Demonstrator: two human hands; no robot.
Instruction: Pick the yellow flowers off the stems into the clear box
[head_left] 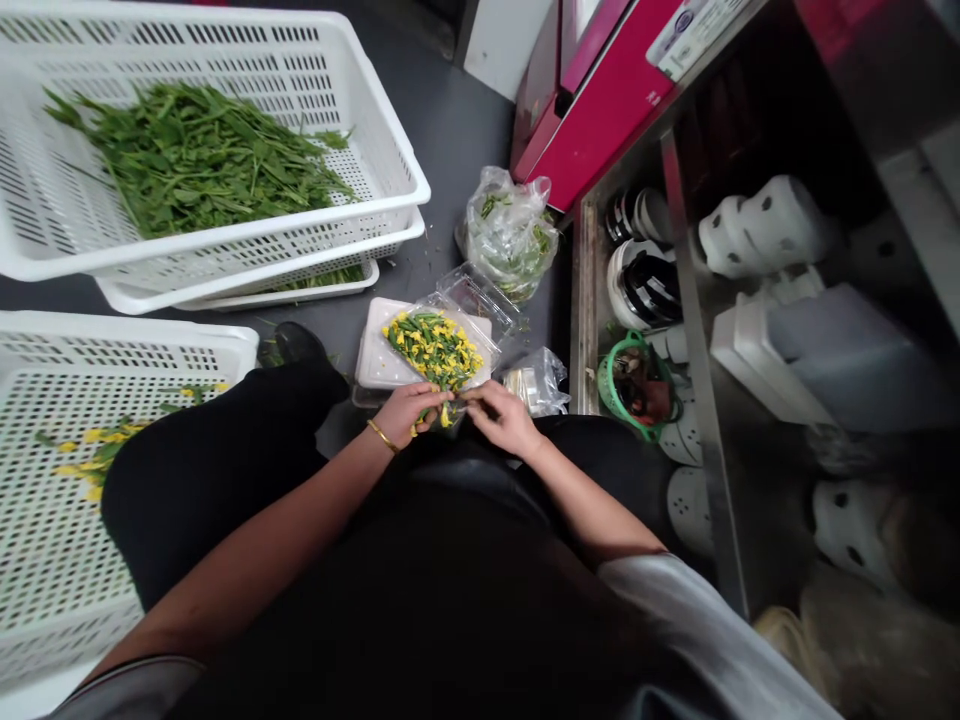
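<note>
My left hand (409,410), with a gold bangle at the wrist, is closed around yellow-flowered green stems (424,418). Beside it, my right hand (501,415) has its thumb and fingers pinched together near a yellow blossom (446,412); whether anything is between those fingertips is too small to make out. Just beyond both hands lies a clear plastic box (491,345) filled with cut yellow flowers and green stems (435,348). It rests on a white lidded container (373,352). The box's clear lid (480,300) stretches out behind it.
Stacked white baskets (382,150) hold leafy greens (202,155) at the upper left. Another white basket (45,400) with a few flowering stems (97,455) stands by my left leg. A plastic bag of greens (510,235) sits ahead. Metal shelving (712,420) with a green basket (621,400) runs along the right.
</note>
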